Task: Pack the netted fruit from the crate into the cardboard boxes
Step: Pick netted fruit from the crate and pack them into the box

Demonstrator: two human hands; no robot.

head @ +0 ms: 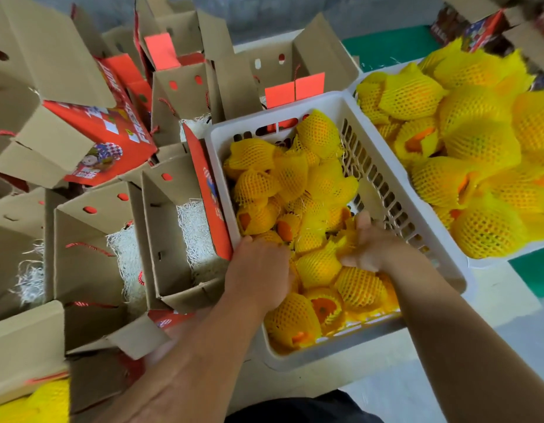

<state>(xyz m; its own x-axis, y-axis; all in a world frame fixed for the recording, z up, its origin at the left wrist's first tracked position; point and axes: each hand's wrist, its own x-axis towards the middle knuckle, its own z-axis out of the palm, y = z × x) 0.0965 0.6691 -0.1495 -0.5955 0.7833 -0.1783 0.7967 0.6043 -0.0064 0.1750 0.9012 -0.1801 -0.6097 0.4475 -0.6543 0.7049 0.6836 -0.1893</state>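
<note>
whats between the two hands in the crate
In the head view, one yellow foam-netted fruit sits between the left hand and right hand, inside the white plastic crate.

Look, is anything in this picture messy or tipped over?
Yes. One red box at upper left lies tipped on its side across the upright boxes. Some fruit in the white crate has slipped partly out of its yellow net, showing bare orange skin.

Two hands (pixel 258 270), two white crates (pixel 386 184), many open cardboard boxes (pixel 173 239).
</note>
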